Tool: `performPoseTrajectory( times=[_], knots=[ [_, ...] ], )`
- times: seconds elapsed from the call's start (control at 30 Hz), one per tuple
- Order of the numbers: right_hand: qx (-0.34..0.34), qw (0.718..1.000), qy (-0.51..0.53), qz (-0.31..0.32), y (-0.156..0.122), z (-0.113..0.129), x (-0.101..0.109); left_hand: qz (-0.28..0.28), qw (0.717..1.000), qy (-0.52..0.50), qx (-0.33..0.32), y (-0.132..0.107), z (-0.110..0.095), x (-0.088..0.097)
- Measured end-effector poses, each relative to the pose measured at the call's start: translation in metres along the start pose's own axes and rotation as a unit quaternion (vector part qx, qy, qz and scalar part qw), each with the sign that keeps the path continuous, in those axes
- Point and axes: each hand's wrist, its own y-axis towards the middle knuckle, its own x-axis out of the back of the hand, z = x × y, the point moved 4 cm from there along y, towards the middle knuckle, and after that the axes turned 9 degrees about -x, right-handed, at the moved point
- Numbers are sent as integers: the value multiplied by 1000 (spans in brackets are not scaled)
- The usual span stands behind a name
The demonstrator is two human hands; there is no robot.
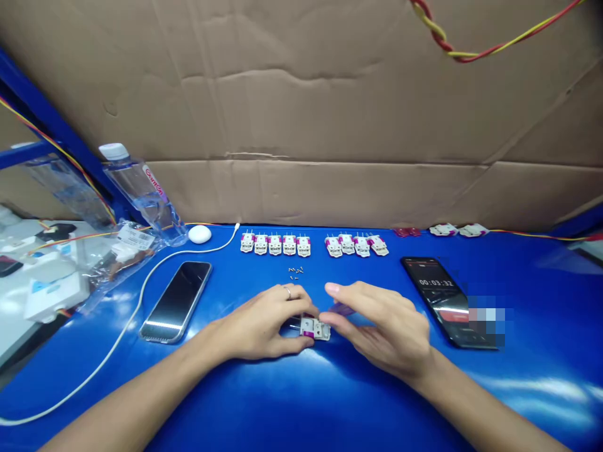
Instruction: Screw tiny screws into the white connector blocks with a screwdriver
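Note:
My left hand (264,323), with a ring on one finger, is closed around a small white and magenta plug part (315,327) on the blue table (301,402). My right hand (381,323) touches the same part from the right with its thumb and fingers, and a purple piece (342,309) shows under its fingers. Several tiny screws (296,272) lie just beyond the hands. Two rows of finished white and magenta parts (276,243) (357,245) stand further back.
A dark phone (176,301) lies at left beside a white cable (141,301). A phone showing a timer (447,300) lies at right. A water bottle (141,191), white puck (200,234), plastic bags (117,251) and cardboard wall (330,125) stand behind.

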Motion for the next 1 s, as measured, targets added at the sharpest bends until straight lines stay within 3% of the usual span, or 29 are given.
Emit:
performPoseTrajectory(
  times=[0.17, 0.33, 1.0],
  knots=[
    [-11, 999, 8, 39, 0, -1, -3, -9, 1000, -11, -6, 0, -1, 1],
    [1, 1000, 11, 8, 0, 1, -2, 1, 1000, -3, -1, 0, 0, 0],
    [2, 999, -4, 33, 1, 2, -2, -4, 1000, -19, -7, 0, 1, 0]
  ],
)
